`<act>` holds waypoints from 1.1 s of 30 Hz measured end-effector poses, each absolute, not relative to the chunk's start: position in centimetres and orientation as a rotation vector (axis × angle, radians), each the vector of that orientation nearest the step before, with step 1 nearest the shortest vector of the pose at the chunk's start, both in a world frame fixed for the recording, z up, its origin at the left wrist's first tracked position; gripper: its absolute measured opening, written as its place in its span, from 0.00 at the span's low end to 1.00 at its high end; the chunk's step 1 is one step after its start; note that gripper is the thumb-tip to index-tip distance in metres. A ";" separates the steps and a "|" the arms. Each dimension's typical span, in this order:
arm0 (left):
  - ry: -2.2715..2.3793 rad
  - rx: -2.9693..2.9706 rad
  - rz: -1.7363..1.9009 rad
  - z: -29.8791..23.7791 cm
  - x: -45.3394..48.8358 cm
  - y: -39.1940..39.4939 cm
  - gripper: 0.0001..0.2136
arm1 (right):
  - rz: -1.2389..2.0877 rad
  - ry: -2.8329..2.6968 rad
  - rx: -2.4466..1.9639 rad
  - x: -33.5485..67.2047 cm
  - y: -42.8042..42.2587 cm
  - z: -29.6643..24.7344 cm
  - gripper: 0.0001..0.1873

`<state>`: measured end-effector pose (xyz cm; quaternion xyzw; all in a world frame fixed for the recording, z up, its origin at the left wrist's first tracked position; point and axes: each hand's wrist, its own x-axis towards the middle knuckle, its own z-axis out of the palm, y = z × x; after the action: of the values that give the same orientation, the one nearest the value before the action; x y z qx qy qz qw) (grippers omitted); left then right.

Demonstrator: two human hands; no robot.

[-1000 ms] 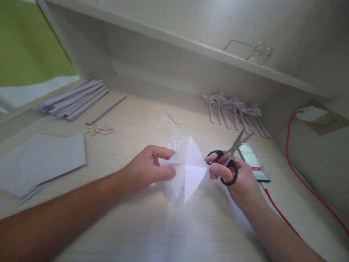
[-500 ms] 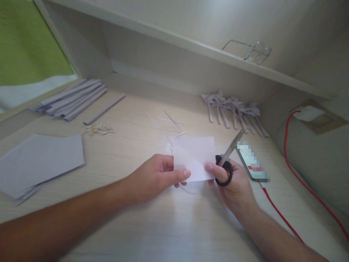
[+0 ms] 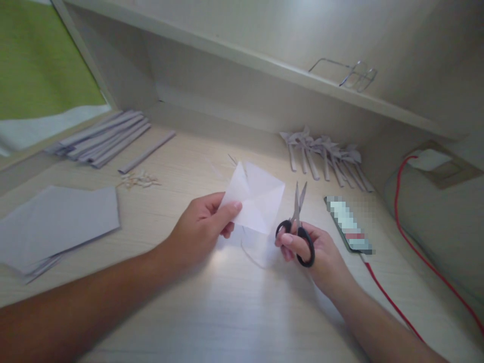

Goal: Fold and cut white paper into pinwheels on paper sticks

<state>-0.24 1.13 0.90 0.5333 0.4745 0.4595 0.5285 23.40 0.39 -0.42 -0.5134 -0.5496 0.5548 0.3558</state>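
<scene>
My left hand (image 3: 202,227) pinches the left corner of a creased white paper square (image 3: 256,196) and holds it tilted just above the wooden desk (image 3: 212,312). To its right, my right hand (image 3: 306,249) grips black-handled scissors (image 3: 297,229). Their blades are slightly apart and point away from me, just right of the paper without touching it.
A stack of grey sheets (image 3: 56,222) lies at left, rolled paper sticks (image 3: 102,138) at back left. Finished paper pinwheels (image 3: 325,156) lie at back right. A phone (image 3: 348,224) with a red cable (image 3: 401,201) sits right of my hand. Glasses (image 3: 351,73) rest on the shelf above. Small paper scraps (image 3: 139,179) lie nearby.
The paper was opened out from a folded shape to a flat sheet, then turned to a diamond held by my left hand alone. The scissors swung to point straight away, blades parted.
</scene>
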 end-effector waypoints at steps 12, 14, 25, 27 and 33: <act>1.191 1.224 1.275 1.1 -0.8 1.5 0.17 | 1.732 -1.625 -1.383 23.8 -0.1 -0.1 0.20; 1.186 1.230 1.261 1.1 -0.7 1.5 0.16 | 1.740 -1.642 -1.395 23.8 -0.2 -0.2 0.20; 1.165 1.223 1.227 1.0 -0.7 1.5 0.15 | 1.739 -1.656 -1.417 23.8 -0.4 -0.2 0.22; 1.158 1.221 1.226 1.0 -0.7 1.5 0.15 | 1.737 -1.657 -1.423 23.8 -0.4 -0.2 0.22; 1.157 1.225 1.219 1.0 -0.7 1.6 0.16 | 1.736 -1.646 -1.445 23.8 -0.4 -0.1 0.23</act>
<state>-0.71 1.57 0.95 0.5081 0.4798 0.5054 0.5062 23.82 -0.40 -0.15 -0.5094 -0.5801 0.6118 0.1723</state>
